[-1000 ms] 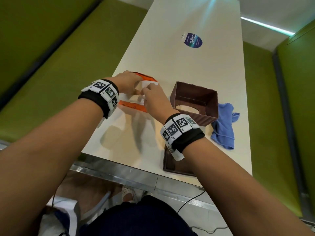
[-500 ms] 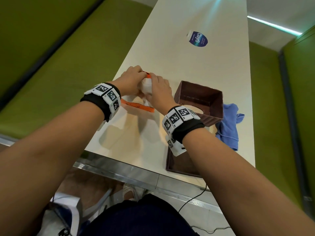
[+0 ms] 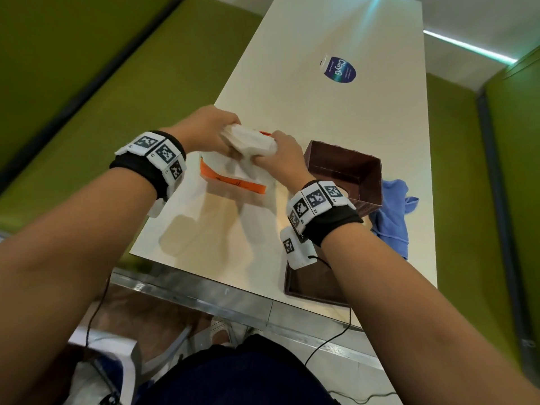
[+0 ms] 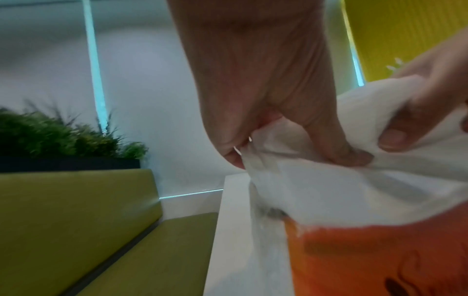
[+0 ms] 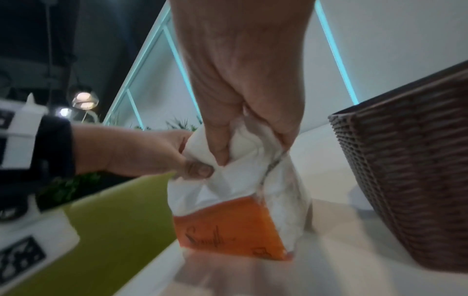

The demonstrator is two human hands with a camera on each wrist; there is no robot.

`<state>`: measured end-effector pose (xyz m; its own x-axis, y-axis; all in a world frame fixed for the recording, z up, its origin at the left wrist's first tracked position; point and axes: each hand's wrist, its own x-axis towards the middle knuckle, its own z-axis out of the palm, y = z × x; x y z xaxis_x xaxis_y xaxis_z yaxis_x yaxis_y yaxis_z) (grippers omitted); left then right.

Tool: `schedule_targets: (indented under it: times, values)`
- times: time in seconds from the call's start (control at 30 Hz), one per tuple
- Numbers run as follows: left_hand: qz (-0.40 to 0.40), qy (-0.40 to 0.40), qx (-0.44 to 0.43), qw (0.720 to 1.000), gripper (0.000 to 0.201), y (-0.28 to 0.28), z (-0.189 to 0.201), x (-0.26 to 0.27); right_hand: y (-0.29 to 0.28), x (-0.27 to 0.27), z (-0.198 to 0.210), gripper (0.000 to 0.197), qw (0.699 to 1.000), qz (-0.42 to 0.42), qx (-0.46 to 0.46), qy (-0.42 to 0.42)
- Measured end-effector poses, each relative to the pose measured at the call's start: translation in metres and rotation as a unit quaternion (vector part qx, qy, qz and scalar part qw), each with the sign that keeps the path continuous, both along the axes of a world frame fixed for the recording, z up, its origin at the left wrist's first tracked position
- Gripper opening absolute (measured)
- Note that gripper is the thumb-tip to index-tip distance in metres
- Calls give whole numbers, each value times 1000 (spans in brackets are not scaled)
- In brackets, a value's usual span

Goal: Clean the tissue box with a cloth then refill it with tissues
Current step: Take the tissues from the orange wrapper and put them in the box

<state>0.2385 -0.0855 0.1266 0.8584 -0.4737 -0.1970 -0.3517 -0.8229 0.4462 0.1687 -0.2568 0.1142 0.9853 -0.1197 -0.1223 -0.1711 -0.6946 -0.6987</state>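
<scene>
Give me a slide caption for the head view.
Both hands pull tissues from the orange pack beside the box.

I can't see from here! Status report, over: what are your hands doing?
Left hand and right hand both grip the tissues, lifting them from the orange pack. Box open, waiting. Cloth beside it. Nothing in the way.

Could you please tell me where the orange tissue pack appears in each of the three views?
Head: the orange tissue pack sits centre, on the table below both hands.
Left wrist: lower right corner, under the white tissues.
Right wrist: lower centre, left of the brown tissue box.
Shared landmark: the tissues, which both hands grip.
</scene>
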Motion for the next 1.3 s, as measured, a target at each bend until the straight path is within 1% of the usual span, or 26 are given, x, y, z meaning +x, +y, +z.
schedule_targets:
  times: [0.07,0.1,0.17,0.23,0.3,0.33,0.37,0.4,0.43,0.5,0.57,0.6,0.63,0.7,0.83,0.9,1.03,1.1,1.13,1.17,1.2,1.23,1.3]
  values:
    - [32,12,-59,998,53,6,7,3,-2,-3,7,36,994,-41,103,-1]
    - [50,26,-94,994,55,9,12,3,-3,-5,9,38,984,-62,170,-1]
    - [85,62,-185,977,60,13,22,1,-7,-9,12,48,950,-94,297,-4]
    - [127,96,-277,948,61,14,32,-4,-9,-10,18,59,911,-112,396,-7]
    - [163,125,-361,910,60,9,38,-10,-12,-9,23,66,869,-137,475,-11]
    - [176,144,-395,890,61,3,40,-15,-11,-9,27,66,855,-148,496,-13]
    - [186,166,-421,872,63,-3,40,-18,-11,-9,28,66,849,-156,505,-13]
    - [191,186,-439,858,65,-10,40,-22,-11,-10,31,65,852,-160,499,-6]
    - [196,199,-448,849,67,-16,39,-23,-11,-10,33,63,858,-164,486,2]
    - [213,203,-450,843,70,-27,36,-23,-18,-10,37,60,875,-174,451,20]
    - [262,202,-441,834,70,-37,34,-23,-33,-13,42,56,892,-188,410,29]
    - [287,197,-424,836,70,-43,34,-24,-43,-15,45,55,902,-192,385,33]
    - [301,191,-400,844,69,-50,34,-25,-54,-17,46,55,913,-190,360,33]
    - [296,183,-355,868,66,-67,34,-31,-74,-25,50,51,930,-201,308,24]
    - [242,153,-335,898,52,-105,41,-44,-114,-42,62,47,944,-254,209,-15]
    - [208,141,-313,916,45,-123,46,-52,-132,-50,66,44,949,-263,173,-21]
    - [126,130,-267,947,18,-159,47,-67,-152,-65,65,38,963,-265,50,6]
    - [102,132,-231,959,8,-174,42,-73,-153,-67,57,38,966,-256,7,27]
    - [91,135,-219,962,8,-180,41,-78,-152,-67,51,38,969,-245,-7,41]
    - [85,141,-205,965,21,-185,38,-80,-149,-67,47,37,972,-227,-26,58]
    - [78,147,-188,968,29,-189,37,-84,-146,-66,41,35,974,-210,-47,76]
    - [78,153,-177,969,28,-191,33,-86,-143,-65,35,33,974,-195,-65,91]
    - [80,163,-165,970,9,-196,25,-88,-137,-57,25,34,975,-161,-92,121]
